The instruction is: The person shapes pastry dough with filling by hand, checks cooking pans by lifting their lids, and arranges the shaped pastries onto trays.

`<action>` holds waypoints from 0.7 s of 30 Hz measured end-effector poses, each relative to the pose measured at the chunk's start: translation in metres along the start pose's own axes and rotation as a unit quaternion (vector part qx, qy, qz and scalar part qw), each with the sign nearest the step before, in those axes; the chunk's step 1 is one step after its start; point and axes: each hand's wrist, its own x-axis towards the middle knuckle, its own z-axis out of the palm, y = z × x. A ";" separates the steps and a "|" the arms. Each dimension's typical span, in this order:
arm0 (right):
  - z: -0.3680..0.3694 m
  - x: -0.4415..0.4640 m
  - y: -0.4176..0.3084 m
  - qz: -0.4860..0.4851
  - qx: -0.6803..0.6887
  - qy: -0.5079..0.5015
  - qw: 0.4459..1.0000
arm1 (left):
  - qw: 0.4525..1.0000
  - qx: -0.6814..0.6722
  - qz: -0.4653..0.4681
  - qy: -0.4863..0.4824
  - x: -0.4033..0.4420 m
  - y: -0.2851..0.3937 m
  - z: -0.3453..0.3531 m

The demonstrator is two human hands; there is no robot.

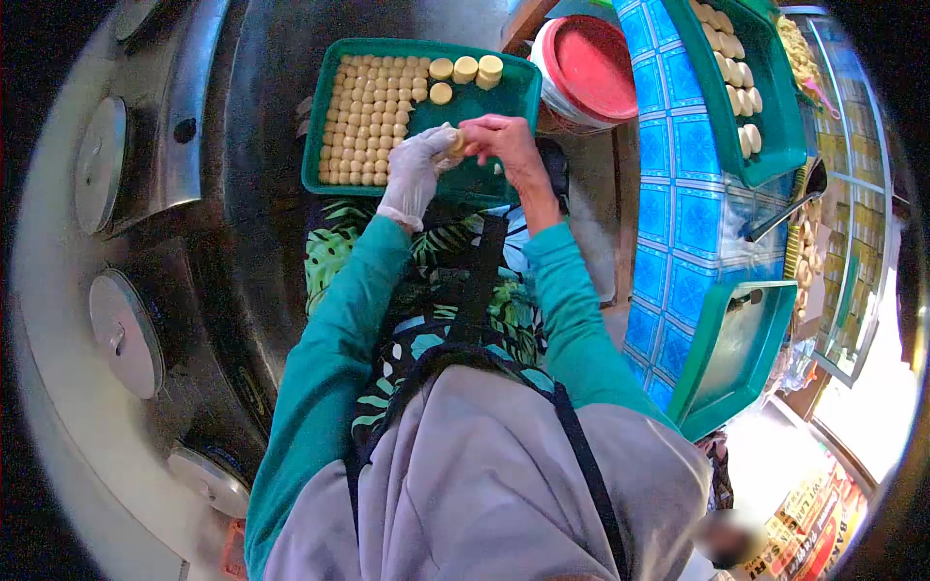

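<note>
My left hand [415,172], in a thin white glove, is closed with its fingertips round a small pale-yellow dough piece [456,143]. The bare fingers of my right hand [506,147] are pinched together against the same piece; its shape is mostly hidden by them. Both hands are over the near right part of a green tray [528,92]. Rows of small round dough balls [368,116] fill the tray's left side. Several larger flat-topped round pieces [465,68] stand at its far right, two of them stacked. A tiny white crumb lies beside my right hand.
Right of me, a table with a blue checked cloth [668,194] bears a green tray [796,160] of pale oval pieces and another green tray [686,397]. A red-lidded bucket [591,68] stands ahead. Metal equipment with round lids [126,334] lines the left.
</note>
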 end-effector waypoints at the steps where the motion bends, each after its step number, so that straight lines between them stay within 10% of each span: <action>1: 0.006 -0.006 -0.001 -0.031 0.000 0.088 0.996 | 1.000 0.000 0.001 0.000 -0.006 0.002 0.002; 11: 0.034 -0.015 0.018 -0.009 0.196 0.126 0.972 | 0.989 0.103 0.095 0.043 -0.043 0.021 0.020; 15: 0.056 -0.027 0.014 -0.118 -0.056 0.226 0.965 | 0.987 0.038 0.118 0.107 -0.043 0.011 0.025; 17: 0.060 -0.031 0.017 -0.385 -0.403 0.243 0.794 | 0.991 0.009 0.088 0.097 -0.041 0.009 0.024; 21: 0.067 -0.044 0.023 -0.326 -0.528 0.236 0.748 | 0.996 0.007 0.066 0.055 -0.042 0.004 0.017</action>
